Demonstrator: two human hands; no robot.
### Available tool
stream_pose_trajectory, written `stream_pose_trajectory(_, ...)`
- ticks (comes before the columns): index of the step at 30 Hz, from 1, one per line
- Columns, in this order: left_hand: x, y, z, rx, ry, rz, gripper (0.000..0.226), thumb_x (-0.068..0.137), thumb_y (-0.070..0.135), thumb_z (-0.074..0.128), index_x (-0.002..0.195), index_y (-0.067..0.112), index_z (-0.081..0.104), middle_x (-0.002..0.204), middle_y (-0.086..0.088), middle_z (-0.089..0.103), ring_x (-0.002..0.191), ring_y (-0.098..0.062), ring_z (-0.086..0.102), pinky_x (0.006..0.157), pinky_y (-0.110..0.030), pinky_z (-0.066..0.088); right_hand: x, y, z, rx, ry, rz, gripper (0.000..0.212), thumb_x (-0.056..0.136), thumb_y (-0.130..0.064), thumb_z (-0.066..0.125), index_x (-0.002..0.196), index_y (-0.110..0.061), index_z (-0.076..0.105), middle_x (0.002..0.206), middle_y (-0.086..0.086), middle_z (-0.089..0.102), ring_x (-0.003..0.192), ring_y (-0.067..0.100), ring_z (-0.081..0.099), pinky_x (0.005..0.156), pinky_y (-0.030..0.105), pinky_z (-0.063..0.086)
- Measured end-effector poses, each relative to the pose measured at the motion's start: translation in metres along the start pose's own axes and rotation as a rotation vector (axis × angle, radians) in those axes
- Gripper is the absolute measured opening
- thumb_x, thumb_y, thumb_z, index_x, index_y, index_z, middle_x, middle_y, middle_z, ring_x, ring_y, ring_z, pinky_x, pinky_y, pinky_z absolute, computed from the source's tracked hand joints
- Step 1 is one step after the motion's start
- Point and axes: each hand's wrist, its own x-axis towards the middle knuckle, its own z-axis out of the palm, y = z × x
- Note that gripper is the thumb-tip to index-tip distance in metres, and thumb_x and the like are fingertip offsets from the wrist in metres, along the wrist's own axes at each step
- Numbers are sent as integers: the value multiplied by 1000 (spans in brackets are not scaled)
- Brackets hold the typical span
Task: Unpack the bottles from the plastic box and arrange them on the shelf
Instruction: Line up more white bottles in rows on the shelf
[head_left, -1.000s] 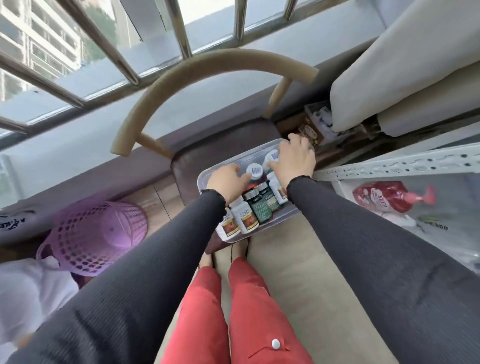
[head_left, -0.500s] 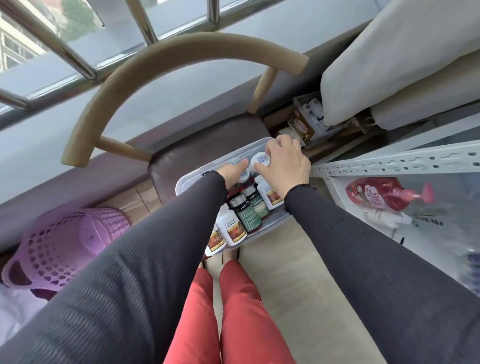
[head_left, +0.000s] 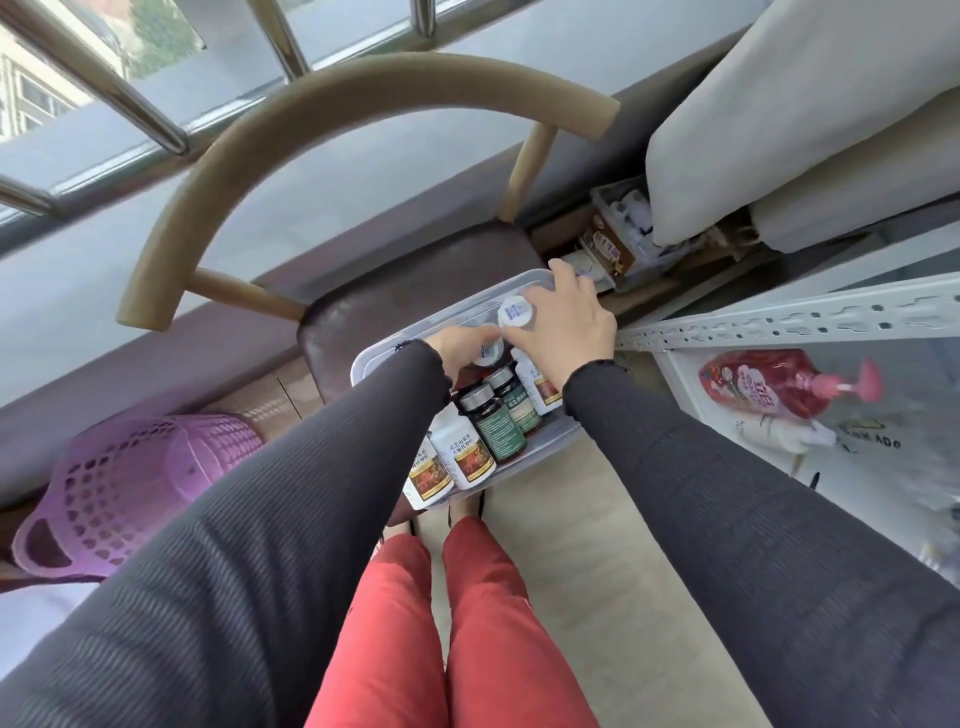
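A purple basket (head_left: 130, 483) lies at lower left. At centre, a clear plastic box (head_left: 540, 441) of bottles (head_left: 496, 423) rests on a chair seat (head_left: 374, 322). The left hand (head_left: 457, 351) curls round one white cap; the right hand (head_left: 563, 327) grips another. The white shelf (head_left: 779, 322) stands at right.

Sleeves (head_left: 270, 545): dark grey, finely ribbed.
Trousers (head_left: 457, 623): coral red, plain.
Plastic box (head_left: 395, 343): clear, faintly frosted.
Front bottles (head_left: 462, 452): white, with red and gold labels.
Middle bottles (head_left: 493, 426): dark brown, silver caps, green labels.
Bottle cap (head_left: 514, 314): white, with a small blue mark.
Chair seat (head_left: 415, 280): dark brown, glossy.
Chair back (head_left: 332, 119): tan.
Basket (head_left: 130, 483): purple, pierced with rows of holes.
Shelf frame (head_left: 779, 322): white, punched with slots.
Pouch (head_left: 763, 384): red with white lettering, pink spout.
Floor (head_left: 597, 571): beige, lightly speckled.
Cushions (head_left: 810, 114): off-white.
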Motion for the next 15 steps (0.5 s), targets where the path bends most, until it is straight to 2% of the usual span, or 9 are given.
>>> stream_pose_trajectory(2, -4, 0, -2, -21, -14, 5, 34, 98, 35, 59, 112, 4, 64, 118, -10, 68, 100, -24, 68, 69, -23, 53, 0, 3, -6, 61, -28, 25, 52, 80, -66, 63, 120, -33, 67, 147, -2, 39, 130, 25, 39, 81, 40, 45)
stream_pose_trajectory(4, -15, -2, -5, -54, -10, 6, 26, 99, 33, 58, 87, 10, 61, 89, -6, 67, 68, -15, 61, 49, -15, 48, -3, 8, -13, 130, -29, 41, 52, 81, -61, 63, 125, -33, 66, 150, -2, 40, 134, 25, 37, 91, 43, 45)
stream_pose_trajectory(5, -21, -3, -8, -59, -8, 13, 26, 99, 32, 57, 84, 12, 59, 82, -4, 65, 63, -13, 57, 43, -14, 44, -5, 10, -18, 177, -22, 45, 53, 80, -59, 64, 126, -32, 66, 149, -1, 42, 135, 25, 37, 94, 44, 45)
stream_pose_trajectory(6, -29, -3, -11, -60, -5, 25, 25, 99, 32, 57, 87, 11, 60, 84, -4, 66, 65, -13, 58, 46, -16, 45, -9, 13, -23, 231, -11, 49, 53, 80, -58, 65, 125, -29, 66, 146, -1, 46, 133, 26, 39, 96, 44, 45)
stream_pose_trajectory(9, -62, -4, -22, -50, -23, 56, 25, 96, 32, 61, 106, 10, 64, 105, -10, 71, 85, -22, 64, 76, -28, 47, -24, 17, -41, 425, 42, 59, 45, 79, -55, 68, 112, -24, 69, 123, -1, 60, 118, 24, 48, 91, 42, 48)
stream_pose_trajectory(10, -77, -3, -26, -45, -37, 68, 24, 96, 30, 60, 109, 10, 62, 107, -11, 71, 87, -24, 65, 81, -31, 47, -30, 18, -48, 494, 58, 65, 41, 79, -54, 68, 108, -24, 69, 116, -1, 62, 112, 22, 50, 90, 42, 49)
stream_pose_trajectory(12, -109, -1, -34, -52, -52, 109, 23, 97, 24, 60, 114, 7, 57, 109, -14, 67, 86, -27, 68, 75, -31, 55, -47, 19, -67, 628, 90, 92, 37, 77, -55, 68, 101, -27, 66, 105, -3, 66, 102, 19, 57, 86, 41, 51)
stream_pose_trajectory(14, -144, 4, -40, -52, -54, 170, 16, 97, 16, 61, 107, 4, 56, 105, -16, 61, 78, -27, 67, 64, -29, 59, -69, 22, -90, 764, 139, 113, 32, 77, -50, 71, 94, -25, 62, 96, -5, 70, 91, 17, 63, 80, 38, 52)
stream_pose_trajectory(15, -162, 6, -42, -27, -51, 220, 10, 95, 13, 62, 99, 4, 57, 99, -16, 59, 74, -26, 66, 69, -32, 60, -83, 24, -103, 826, 170, 113, 31, 78, -46, 74, 92, -22, 61, 94, -4, 71, 88, 17, 65, 78, 36, 51)
